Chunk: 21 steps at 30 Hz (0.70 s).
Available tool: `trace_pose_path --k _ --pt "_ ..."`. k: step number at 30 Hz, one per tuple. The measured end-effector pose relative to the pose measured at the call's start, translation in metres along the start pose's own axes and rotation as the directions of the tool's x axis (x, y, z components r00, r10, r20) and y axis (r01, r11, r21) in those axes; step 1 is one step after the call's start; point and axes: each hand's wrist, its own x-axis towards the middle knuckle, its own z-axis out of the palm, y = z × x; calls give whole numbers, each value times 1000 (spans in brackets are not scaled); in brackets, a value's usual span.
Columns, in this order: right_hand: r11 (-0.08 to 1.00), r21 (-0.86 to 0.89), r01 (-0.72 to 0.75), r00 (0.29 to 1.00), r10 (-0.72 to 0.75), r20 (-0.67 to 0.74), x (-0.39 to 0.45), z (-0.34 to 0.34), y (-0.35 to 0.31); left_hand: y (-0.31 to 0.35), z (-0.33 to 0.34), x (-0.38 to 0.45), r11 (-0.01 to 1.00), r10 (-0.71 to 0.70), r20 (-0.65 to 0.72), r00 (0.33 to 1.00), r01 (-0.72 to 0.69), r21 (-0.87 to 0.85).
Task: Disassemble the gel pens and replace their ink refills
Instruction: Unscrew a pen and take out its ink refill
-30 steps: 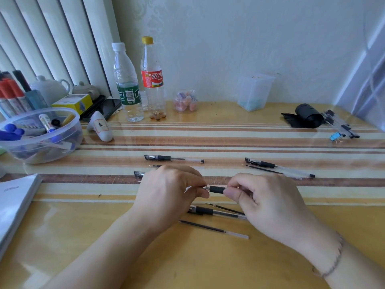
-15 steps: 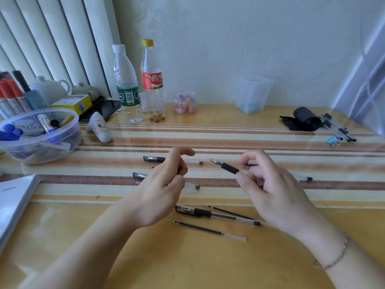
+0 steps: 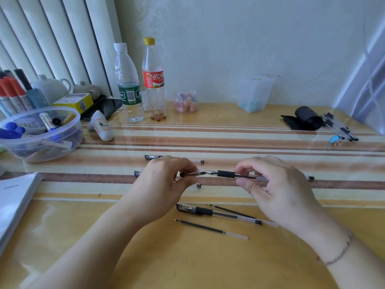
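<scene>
The right hand [image 3: 277, 184] gripped the pen [image 3: 226, 174], the left hand [image 3: 166, 178] pinched its cap [image 3: 190, 174] — best aligned straight, pressed gently.

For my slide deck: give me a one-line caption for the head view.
Left hand brings a cap to the tip of the gel pen held by the right hand.

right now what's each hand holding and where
Right hand pinches the gel pen by its clear barrel; left hand pinches its cap.

The hands have met again, cap [image 3: 190, 174] touching pen [image 3: 226, 174] tip.
</scene>
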Motion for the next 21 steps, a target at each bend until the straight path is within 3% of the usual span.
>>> trace_pose_path --k 8,17,21 --pt "999 26 38 998 -39 55 -2 6 0 7 9 -3 990 128 35 991 -126 -63" --pt "989 138 -51 998 46 45 -2 7 0 12 14 -4 983 139 12 990 -137 -119" --pt "992 85 -89 990 79 120 1 0 1 13 18 -4 988 103 6 995 -101 -119"
